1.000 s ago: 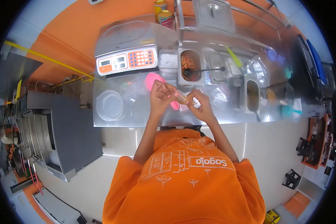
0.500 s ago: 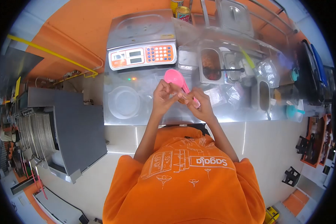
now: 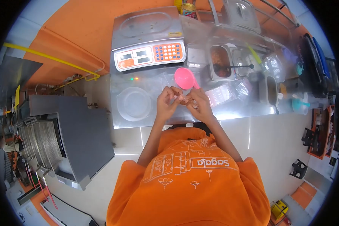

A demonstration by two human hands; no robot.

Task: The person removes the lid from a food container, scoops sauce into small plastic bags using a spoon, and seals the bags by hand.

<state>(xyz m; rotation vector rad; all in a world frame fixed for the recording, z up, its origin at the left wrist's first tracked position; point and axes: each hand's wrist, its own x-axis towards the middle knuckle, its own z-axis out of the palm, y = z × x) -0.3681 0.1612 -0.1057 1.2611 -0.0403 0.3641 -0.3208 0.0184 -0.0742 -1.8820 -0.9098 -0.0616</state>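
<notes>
Fingers (image 3: 179, 97) of the left hand (image 3: 167, 104) are curled in, thumb and forefinger tips brought together on a small clear plastic packet (image 3: 190, 100). The right hand (image 3: 200, 106) pinches the packet's other side, its fingers bent and likewise nearly closed, so that the packet sits between the two hands, above the near edge of the shiny stainless-steel worktop (image 3: 154, 80). What the packet contains is too small and too covered to make out.

Just beyond the hands lies a round bright-pink plastic scoop (image 3: 184, 78), its handle slanting toward the right hand; whether they touch cannot be told. Left of the left hand, apart from it, stands a round translucent plastic tub (image 3: 134, 104). To the right of the right hand lie a flat, clear plastic sheet-like pack (image 3: 219, 95) and, beside that, a crumpled clear plastic bag (image 3: 243, 89).

Farther back, a silver-topped electronic scale (image 3: 148, 37) with an orange-and-white keypad panel faces the person. Right of it, a rectangular steel pan (image 3: 221, 78) holds reddish-orange food, with a black long-handled ladle (image 3: 243, 66) resting across its rim. Both forearms reach forward from a bright-orange sweatshirt (image 3: 188, 188) printed with white line drawings.
</notes>
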